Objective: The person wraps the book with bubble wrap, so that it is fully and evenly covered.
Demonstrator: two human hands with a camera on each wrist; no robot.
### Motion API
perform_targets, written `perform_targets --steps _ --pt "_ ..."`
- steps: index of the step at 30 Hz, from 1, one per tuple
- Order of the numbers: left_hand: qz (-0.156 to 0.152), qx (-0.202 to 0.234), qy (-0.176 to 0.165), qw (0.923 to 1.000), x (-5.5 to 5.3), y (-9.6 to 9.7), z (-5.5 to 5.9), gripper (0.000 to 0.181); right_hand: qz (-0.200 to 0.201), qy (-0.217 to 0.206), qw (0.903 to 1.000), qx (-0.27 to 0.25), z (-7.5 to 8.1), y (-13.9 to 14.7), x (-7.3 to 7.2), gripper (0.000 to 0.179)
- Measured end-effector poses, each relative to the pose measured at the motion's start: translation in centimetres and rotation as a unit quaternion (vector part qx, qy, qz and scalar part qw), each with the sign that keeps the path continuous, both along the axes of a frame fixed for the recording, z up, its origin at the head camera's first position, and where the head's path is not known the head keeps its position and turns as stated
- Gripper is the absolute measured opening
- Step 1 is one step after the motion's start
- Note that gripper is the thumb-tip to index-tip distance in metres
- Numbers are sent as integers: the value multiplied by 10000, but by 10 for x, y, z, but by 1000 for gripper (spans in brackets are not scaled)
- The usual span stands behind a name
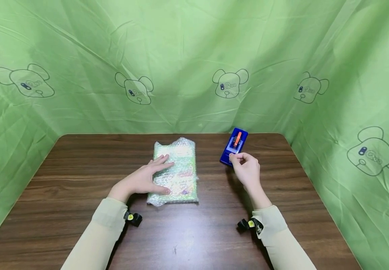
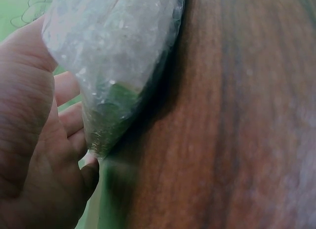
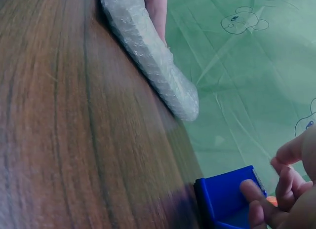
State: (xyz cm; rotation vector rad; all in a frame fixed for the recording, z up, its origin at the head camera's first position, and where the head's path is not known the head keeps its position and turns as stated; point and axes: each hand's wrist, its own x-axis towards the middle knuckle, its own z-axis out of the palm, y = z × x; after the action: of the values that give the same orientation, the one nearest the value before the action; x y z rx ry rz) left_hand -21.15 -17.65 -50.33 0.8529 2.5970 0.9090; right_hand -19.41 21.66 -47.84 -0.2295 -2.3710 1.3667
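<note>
A flat rectangular package [image 1: 180, 152] in clear bubble wrap lies on the table, with green and coloured patches showing through. My left hand [image 1: 143, 178] rests on its left side, fingers spread across the top. In the left wrist view a wrapped corner [image 2: 113, 91] stands close beside the palm. Farther right lies a blue tape dispenser [image 1: 227, 153] with an orange roll core [image 1: 237, 138]. My right hand [image 1: 248, 172] is at its near end, thumb and index pinching the tape end there; the clear tape itself hardly shows. The dispenser's toothed edge [image 3: 258, 177] shows near those fingers.
The brown wooden table [image 1: 187, 236] has its far edge against a green curtain [image 1: 180, 56] printed with bear faces, which also hangs at both sides. Each wrist wears a small black camera, such as the left camera [image 1: 135, 219].
</note>
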Motion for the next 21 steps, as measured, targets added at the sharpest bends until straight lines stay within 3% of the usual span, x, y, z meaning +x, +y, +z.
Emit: perform_targets --steps 7,10,14,21 --pt "-104 50 101 9999 1 1 2 107 490 -956 9906 -844 1 3 0 32" --pt "-113 91 135 9998 1 1 2 106 548 -1146 9876 -920 1 5 -2 34" --pt "-61 59 100 9999 0 0 1 107 606 -1152 9887 -745 -4 10 -6 35" --pt "-59 54 69 9999 0 0 0 107 532 -761 9953 276 -13 18 -12 29"
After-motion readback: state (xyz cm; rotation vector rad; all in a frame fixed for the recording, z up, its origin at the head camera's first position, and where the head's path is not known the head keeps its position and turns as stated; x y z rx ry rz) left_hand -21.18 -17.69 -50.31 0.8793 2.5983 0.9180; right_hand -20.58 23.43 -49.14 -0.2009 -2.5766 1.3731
